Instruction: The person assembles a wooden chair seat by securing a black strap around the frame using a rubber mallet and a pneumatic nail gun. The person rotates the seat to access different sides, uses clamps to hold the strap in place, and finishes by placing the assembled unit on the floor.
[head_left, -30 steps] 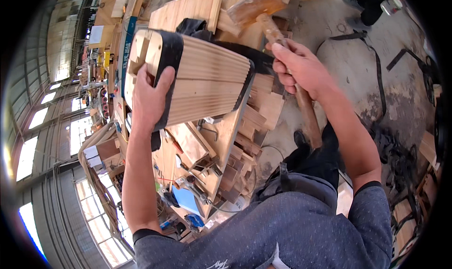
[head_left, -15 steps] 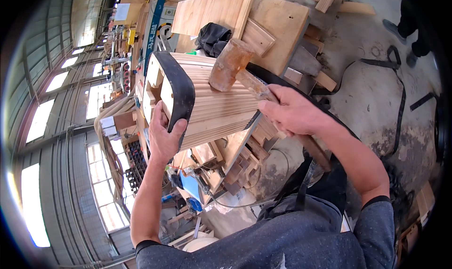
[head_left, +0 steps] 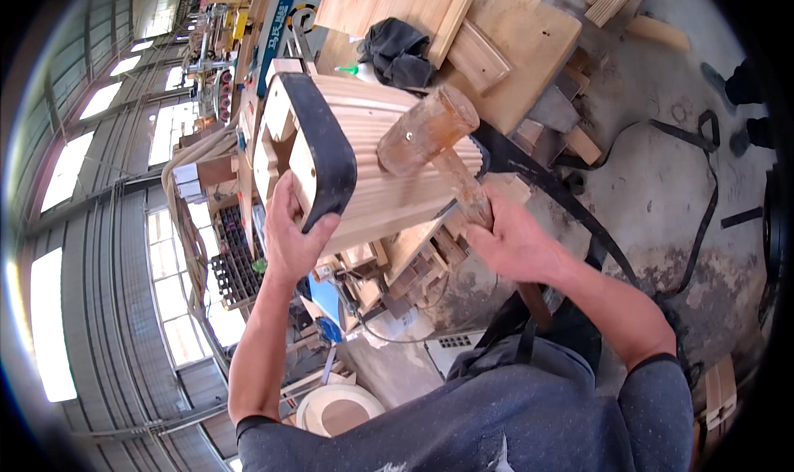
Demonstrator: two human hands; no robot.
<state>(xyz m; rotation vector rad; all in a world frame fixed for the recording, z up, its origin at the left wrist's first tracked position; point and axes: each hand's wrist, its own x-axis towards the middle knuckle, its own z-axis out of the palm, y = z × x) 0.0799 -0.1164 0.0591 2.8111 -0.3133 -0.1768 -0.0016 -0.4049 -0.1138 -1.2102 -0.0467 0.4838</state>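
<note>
A ribbed wooden workpiece (head_left: 372,108) made of narrow slats lies tilted in front of me, with a rounded black band (head_left: 327,154) round its near-left end. That end is hollow and shows pale wood inside. My left hand (head_left: 294,239) grips this end, thumb on the black band and fingers reaching round to the open side. In my right hand (head_left: 519,239) is a wooden mallet (head_left: 426,133), held by its handle. The mallet's worn head is over the slats; whether it touches them I cannot tell. A second black band (head_left: 529,162) shows at the workpiece's far end, partly hidden.
Behind the workpiece stands a wooden bench top (head_left: 529,42) bearing a wide board (head_left: 397,5), a dark cloth (head_left: 397,52) and a moulded panel (head_left: 480,59). Wood offcuts lie below. At right, a black strap (head_left: 715,174) crosses the concrete floor near another person's shoes (head_left: 719,88).
The mallet has shifted right, and its head is tilted differently above the slats. The workpiece has turned slightly in my left hand's grip. The whole view has also shifted a little.
</note>
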